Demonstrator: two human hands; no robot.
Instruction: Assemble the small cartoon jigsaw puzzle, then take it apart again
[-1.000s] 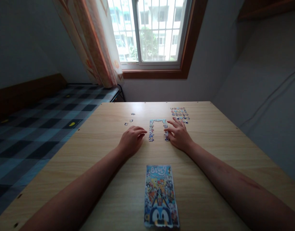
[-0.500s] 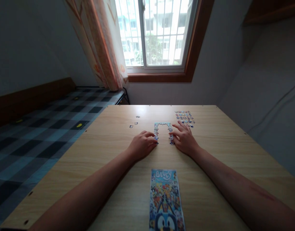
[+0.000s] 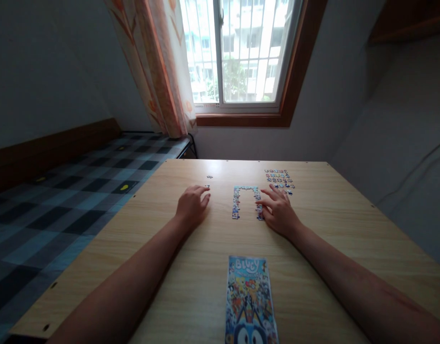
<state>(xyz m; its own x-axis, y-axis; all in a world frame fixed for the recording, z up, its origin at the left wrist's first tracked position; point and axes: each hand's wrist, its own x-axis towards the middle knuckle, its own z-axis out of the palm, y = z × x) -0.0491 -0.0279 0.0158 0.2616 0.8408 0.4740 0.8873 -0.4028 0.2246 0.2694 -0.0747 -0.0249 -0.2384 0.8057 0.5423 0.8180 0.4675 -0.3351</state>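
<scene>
A partly joined jigsaw puzzle [image 3: 236, 203] lies mid-table, its top edge and two sides forming an upside-down U around bare wood. My right hand [image 3: 280, 212] rests at the right side of it, fingers spread and touching the joined pieces. To the left, my left hand [image 3: 192, 206] hovers or rests by the loose pieces, thumb and forefinger apart, with nothing visible between them. One loose puzzle piece [image 3: 209, 177] lies beyond its fingers. Another puzzle piece [image 3: 207, 186] shows just past the fingertips, and a third spot there is covered by the hand.
Rows of loose puzzle pieces [image 3: 279, 176] lie at the back right, partly behind my right fingers. A colourful "Bluey" picture sheet or box [image 3: 251, 296] lies at the front of the wooden table [image 3: 313, 267]. A checked bed [image 3: 80, 191] stands left, below a curtained window [image 3: 250, 57].
My left hand has left the puzzle's lower left corner and moved left to the loose pieces. The right hand stays at the puzzle's right side. The view has shifted slightly.
</scene>
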